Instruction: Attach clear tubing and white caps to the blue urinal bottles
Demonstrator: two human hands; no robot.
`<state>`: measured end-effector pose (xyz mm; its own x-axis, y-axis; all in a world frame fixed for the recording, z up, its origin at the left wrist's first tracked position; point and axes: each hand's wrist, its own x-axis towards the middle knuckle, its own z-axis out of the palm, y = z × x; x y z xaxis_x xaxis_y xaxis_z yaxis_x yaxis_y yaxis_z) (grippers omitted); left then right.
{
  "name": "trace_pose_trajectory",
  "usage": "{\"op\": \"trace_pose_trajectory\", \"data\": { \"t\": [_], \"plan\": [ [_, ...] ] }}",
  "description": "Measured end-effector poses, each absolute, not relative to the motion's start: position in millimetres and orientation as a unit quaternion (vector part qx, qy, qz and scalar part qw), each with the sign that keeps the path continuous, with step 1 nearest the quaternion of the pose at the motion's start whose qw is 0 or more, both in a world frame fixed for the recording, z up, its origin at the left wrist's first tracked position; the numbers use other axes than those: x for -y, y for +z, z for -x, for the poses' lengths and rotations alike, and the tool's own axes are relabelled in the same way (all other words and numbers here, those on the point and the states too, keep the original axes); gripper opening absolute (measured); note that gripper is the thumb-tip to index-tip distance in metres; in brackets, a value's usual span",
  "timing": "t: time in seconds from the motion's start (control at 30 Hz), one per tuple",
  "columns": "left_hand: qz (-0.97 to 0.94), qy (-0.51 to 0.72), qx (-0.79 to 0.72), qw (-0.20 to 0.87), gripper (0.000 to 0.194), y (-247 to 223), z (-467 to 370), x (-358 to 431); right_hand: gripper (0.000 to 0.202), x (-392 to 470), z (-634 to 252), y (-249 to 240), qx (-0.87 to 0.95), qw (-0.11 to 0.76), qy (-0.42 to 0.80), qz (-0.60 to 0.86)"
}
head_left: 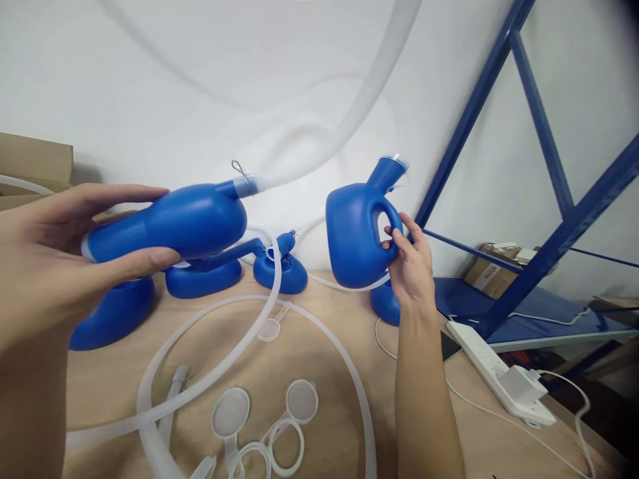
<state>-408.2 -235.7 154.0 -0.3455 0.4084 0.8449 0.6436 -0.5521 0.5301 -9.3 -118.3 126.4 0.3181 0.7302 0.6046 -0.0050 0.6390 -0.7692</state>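
Note:
My left hand [94, 246] is wrapped round a blue bottle with a narrow spout [194, 219], held on its side at the left. A wire clip [241, 174] sits at the spout, where a translucent hose [319, 158] joins it and rises toward the top. At the right, my right hand [412, 259] grips the loop handle of a blue jug [352, 233], raised above the table with its neck tilted up and right. The jug's mouth has a pale rim. The two vessels are apart.
More blue vessels [204, 278] stand along the wall. A coiled hose [234, 349] and translucent caps with rings [230, 412] lie on the wooden table [319, 346]. Right are a power strip [486, 362] and blue shelf frame [544, 126]; a cardboard box [37, 159] is left.

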Motion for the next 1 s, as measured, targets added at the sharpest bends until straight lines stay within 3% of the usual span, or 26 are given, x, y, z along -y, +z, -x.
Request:
{"op": "trace_pose_trajectory", "data": {
  "t": [0.1, 0.3, 0.53, 0.73, 0.8, 0.93, 1.0],
  "plan": [
    [0.59, -0.685, 0.425, 0.047, 0.067, 149.3, 394.4, 226.9, 0.057, 135.3, 36.7, 129.5, 0.586, 0.689, 0.243, 0.351],
    [0.686, -0.593, 0.421, -0.01, 0.053, 132.7, 353.4, 214.7, 0.044, 164.9, 100.4, 123.9, 0.703, 0.584, 0.228, 0.336],
    [0.662, -0.598, 0.426, 0.149, 0.042, 122.5, 336.3, 212.7, 0.04, 181.8, 123.3, 114.7, 0.788, 0.51, 0.049, 0.342],
    [0.626, -0.636, 0.422, 0.162, 0.039, 117.5, 340.3, 204.1, 0.028, 182.9, 145.4, 96.6, 0.805, 0.528, -0.001, 0.271],
    [0.653, -0.62, 0.413, 0.137, 0.047, 116.4, 343.3, 202.9, 0.023, 182.2, 148.7, 95.1, 0.789, 0.552, 0.017, 0.269],
    [0.761, -0.545, 0.35, 0.009, 0.091, 117.2, 348.9, 204.0, 0.022, 174.4, 135.8, 105.4, 0.72, 0.619, 0.075, 0.304],
    [0.777, -0.529, 0.339, -0.026, 0.093, 120.4, 350.5, 207.1, 0.023, 164.4, 119.9, 112.7, 0.671, 0.663, 0.079, 0.322]
  ]
}}
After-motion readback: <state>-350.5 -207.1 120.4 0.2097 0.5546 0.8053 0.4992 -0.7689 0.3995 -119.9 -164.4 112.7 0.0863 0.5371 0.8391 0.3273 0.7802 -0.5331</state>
